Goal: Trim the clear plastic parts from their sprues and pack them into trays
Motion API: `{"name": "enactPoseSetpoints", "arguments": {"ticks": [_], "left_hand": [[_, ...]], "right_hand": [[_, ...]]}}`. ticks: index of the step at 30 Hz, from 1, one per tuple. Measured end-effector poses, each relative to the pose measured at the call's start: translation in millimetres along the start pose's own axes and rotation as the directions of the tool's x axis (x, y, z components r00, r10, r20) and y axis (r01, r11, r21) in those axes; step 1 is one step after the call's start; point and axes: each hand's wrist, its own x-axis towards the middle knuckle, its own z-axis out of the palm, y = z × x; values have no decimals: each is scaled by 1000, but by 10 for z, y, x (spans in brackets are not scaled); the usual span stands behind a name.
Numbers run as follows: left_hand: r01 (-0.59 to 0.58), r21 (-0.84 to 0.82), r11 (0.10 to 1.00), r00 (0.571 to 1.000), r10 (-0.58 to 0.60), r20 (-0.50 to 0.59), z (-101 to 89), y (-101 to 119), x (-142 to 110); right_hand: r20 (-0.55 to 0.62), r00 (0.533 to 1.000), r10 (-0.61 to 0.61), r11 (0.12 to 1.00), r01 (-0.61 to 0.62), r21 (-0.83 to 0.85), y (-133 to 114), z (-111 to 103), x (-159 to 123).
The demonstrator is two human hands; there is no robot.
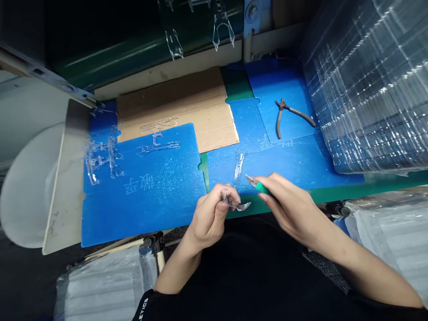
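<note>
Over the bench's front edge, my left hand (210, 216) is closed around a small clear plastic part (242, 206), whose curved end sticks out to the right. My right hand (289, 203) grips a utility knife (262, 187) with a green handle, its blade pointing up and left. A small gap separates the blade from the clear part. Just beyond the hands, another clear plastic piece (239, 162) lies on the blue sheet (220, 165). Fingers hide much of the held part.
Cutting pliers (282, 107) lie spread on the blue sheet at right. Clear plastic frames (100, 156) are scattered at left, near a cardboard sheet (210, 116). Plastic-wrapped stacks (374, 98) rise at right. A green conveyor roller (133, 53) carries more clear parts at the back.
</note>
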Motion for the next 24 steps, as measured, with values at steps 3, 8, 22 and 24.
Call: {"name": "enactPoseSetpoints", "arguments": {"ticks": [3,8,22,24], "left_hand": [[-20,-35,999,1000,19,-18,59,-59,20],[-45,1,999,999,45,-23,108,-56,52],[-151,72,986,988,151,3,119,-14,102],[-158,75,985,987,158,4,122,-10,96]], "right_hand": [[-56,995,-80,988,72,-134,-57,54,-58],[-131,973,-192,936,142,-321,-107,94,-91],[-110,968,-227,961,204,-184,-167,62,-141],[-105,969,-223,965,204,-166,-172,54,-141]]}}
